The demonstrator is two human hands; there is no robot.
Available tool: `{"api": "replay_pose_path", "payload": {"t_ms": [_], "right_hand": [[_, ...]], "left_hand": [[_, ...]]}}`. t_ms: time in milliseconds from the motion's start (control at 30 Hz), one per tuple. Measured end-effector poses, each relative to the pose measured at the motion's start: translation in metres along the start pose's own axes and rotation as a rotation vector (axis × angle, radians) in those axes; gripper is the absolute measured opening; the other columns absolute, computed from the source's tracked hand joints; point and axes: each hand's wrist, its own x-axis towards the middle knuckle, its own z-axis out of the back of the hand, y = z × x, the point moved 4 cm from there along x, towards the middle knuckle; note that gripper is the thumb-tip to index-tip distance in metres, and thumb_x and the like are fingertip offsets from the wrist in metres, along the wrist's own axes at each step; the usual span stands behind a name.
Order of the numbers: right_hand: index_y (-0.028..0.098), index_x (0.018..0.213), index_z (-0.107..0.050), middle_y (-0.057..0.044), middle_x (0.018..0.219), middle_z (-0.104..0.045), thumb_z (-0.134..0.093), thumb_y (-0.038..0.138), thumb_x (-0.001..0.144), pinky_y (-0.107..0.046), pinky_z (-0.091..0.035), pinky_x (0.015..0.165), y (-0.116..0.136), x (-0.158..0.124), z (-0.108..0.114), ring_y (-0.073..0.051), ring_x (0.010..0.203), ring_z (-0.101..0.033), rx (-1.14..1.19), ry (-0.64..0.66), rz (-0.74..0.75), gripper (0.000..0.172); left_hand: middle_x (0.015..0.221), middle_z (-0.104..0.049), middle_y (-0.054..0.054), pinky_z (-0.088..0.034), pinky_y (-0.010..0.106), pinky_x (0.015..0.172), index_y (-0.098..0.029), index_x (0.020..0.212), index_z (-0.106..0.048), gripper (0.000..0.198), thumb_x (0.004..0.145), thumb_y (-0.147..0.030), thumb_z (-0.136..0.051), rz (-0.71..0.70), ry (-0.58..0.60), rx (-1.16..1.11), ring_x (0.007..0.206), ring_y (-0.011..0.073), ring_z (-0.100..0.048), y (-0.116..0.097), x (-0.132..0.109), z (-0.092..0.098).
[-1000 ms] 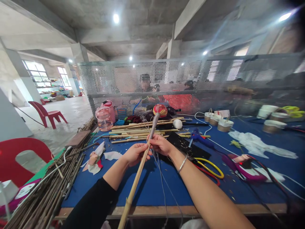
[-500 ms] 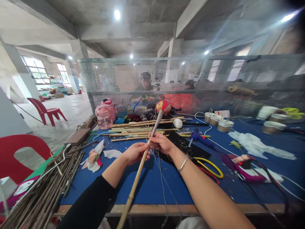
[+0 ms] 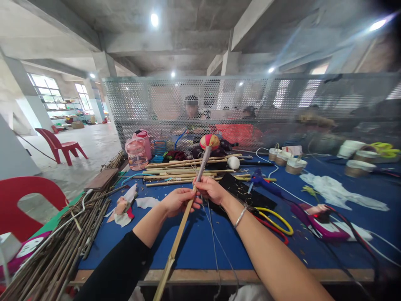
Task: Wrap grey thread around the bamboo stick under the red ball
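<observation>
A long bamboo stick [image 3: 175, 246] slants from the bottom edge up to the middle of the head view. My left hand [image 3: 180, 201] is closed around it. Just above, my right hand [image 3: 209, 189] pinches the stick where a grey wrapping [image 3: 203, 162] begins. At the far tip sits a round bundle of red and yellow cloth [image 3: 209, 142]. Thin grey strings [image 3: 215, 246] hang from near my right hand down over the table's front edge.
Bamboo sticks [image 3: 188, 171] and a white ball [image 3: 233, 162] lie behind my hands. Scissors with yellow and red handles [image 3: 275, 221], a blue glue gun [image 3: 260, 177] and small pots [image 3: 296, 165] are to the right. Brown twigs [image 3: 72, 234] line the left. A perforated metal screen [image 3: 134, 100] stands behind.
The stick has turned slightly about its length, and its cloth-covered tip has shifted a little left and down. Both hands keep their hold on it.
</observation>
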Motion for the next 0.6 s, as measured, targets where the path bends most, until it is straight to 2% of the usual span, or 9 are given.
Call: {"api": "replay_pose_path", "payload": {"t_ms": [100, 200, 267, 433, 500, 600], "right_hand": [[0.018, 0.075, -0.045, 0.011, 0.042, -0.033, -0.068, 0.041, 0.067, -0.020, -0.006, 0.034, -0.006, 0.003, 0.001, -0.003, 0.033, -0.018, -0.067, -0.020, -0.011, 0.034], [0.018, 0.074, -0.045, 0.012, 0.041, -0.029, -0.069, 0.042, 0.067, -0.020, -0.006, 0.034, -0.007, 0.004, 0.001, -0.003, 0.034, -0.016, -0.073, -0.033, -0.009, 0.035], [0.018, 0.077, -0.045, 0.012, 0.043, -0.028, -0.070, 0.040, 0.067, -0.019, -0.006, 0.035, -0.004, 0.002, 0.000, -0.003, 0.035, -0.016, -0.010, -0.006, 0.004, 0.035], [0.017, 0.082, -0.047, 0.009, 0.049, -0.038, -0.071, 0.037, 0.066, -0.019, -0.007, 0.037, 0.002, 0.000, -0.001, -0.002, 0.038, -0.019, 0.094, 0.061, 0.045, 0.035], [0.017, 0.078, -0.045, 0.009, 0.048, -0.038, -0.072, 0.036, 0.065, -0.019, -0.006, 0.037, 0.000, 0.001, 0.001, -0.002, 0.037, -0.019, 0.060, 0.039, 0.042, 0.035], [0.017, 0.074, -0.045, 0.011, 0.044, -0.030, -0.073, 0.035, 0.064, -0.020, -0.005, 0.036, -0.003, 0.004, 0.003, -0.002, 0.036, -0.016, 0.023, 0.006, 0.049, 0.035]], "left_hand": [[0.061, -0.059, 0.000, -0.030, 0.018, 0.043, -0.012, 0.081, -0.057, 0.040, 0.063, -0.043, -0.074, -0.095, -0.112, 0.182, 0.046, 0.0068, -0.050, 0.000, 0.003, 0.006], [0.046, -0.046, -0.007, -0.021, 0.018, 0.041, -0.013, 0.069, -0.053, 0.044, 0.053, -0.043, -0.079, -0.165, -0.208, 0.319, 0.039, 0.0024, -0.035, -0.002, 0.004, 0.011], [0.048, -0.049, -0.006, -0.024, 0.018, 0.042, -0.013, 0.068, -0.052, 0.044, 0.053, -0.045, -0.079, -0.148, -0.205, 0.280, 0.040, 0.0037, -0.038, -0.004, 0.003, 0.011], [0.073, -0.062, 0.004, -0.038, 0.020, 0.051, -0.012, 0.084, -0.060, 0.046, 0.057, -0.044, -0.078, -0.044, -0.006, -0.030, 0.060, 0.0100, -0.057, -0.006, -0.002, -0.001], [0.070, -0.061, 0.003, -0.037, 0.019, 0.049, -0.012, 0.084, -0.059, 0.045, 0.057, -0.044, -0.078, -0.020, -0.034, -0.010, 0.059, 0.0111, -0.058, -0.004, -0.002, 0.000], [0.058, -0.056, -0.002, -0.031, 0.018, 0.044, -0.013, 0.077, -0.056, 0.042, 0.057, -0.042, -0.078, -0.065, -0.140, 0.122, 0.048, 0.0083, -0.053, -0.002, 0.001, 0.006]]}}
